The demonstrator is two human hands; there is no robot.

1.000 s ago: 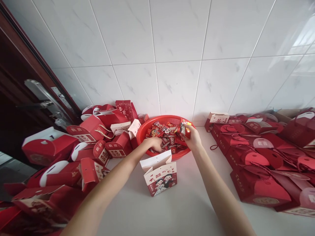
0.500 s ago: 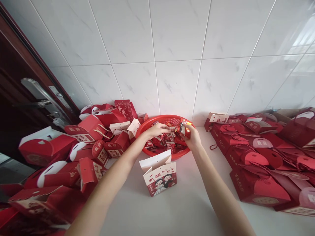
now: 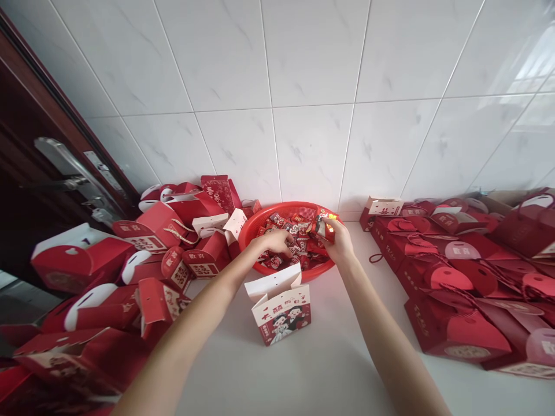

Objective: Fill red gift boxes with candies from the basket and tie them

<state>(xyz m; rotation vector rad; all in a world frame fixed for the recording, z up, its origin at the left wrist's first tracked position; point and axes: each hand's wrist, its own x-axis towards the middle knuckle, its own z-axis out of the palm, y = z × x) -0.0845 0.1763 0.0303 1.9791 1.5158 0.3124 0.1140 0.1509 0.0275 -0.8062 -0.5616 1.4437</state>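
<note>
A red plastic basket (image 3: 255, 222) holds many small red-wrapped candies (image 3: 299, 230). My left hand (image 3: 277, 241) reaches down into it, its fingers curled among the candies; their tips are partly hidden, so what they grip is unclear. Over the basket's right side, my right hand (image 3: 339, 241) is closed around a shiny red snack packet (image 3: 321, 227) with yellow on its top corner. Between my forearms, in front of the basket, a small red and cream gift box (image 3: 284, 315) stands upright with its top flaps open. A cartoon couple is printed on its front.
Red gift boxes (image 3: 87, 254) of several shapes, some with open tops, are piled on the left. Closed red boxes (image 3: 455, 323) with cord ties stand in rows on the right. Behind the white table (image 3: 338, 370) rises a tiled wall (image 3: 312, 150); a door handle (image 3: 65, 162) is at left.
My left hand has moved slightly down and right into the candies, and its fingers have curled from stretched to bent. My right hand stays nearly still with the packet.
</note>
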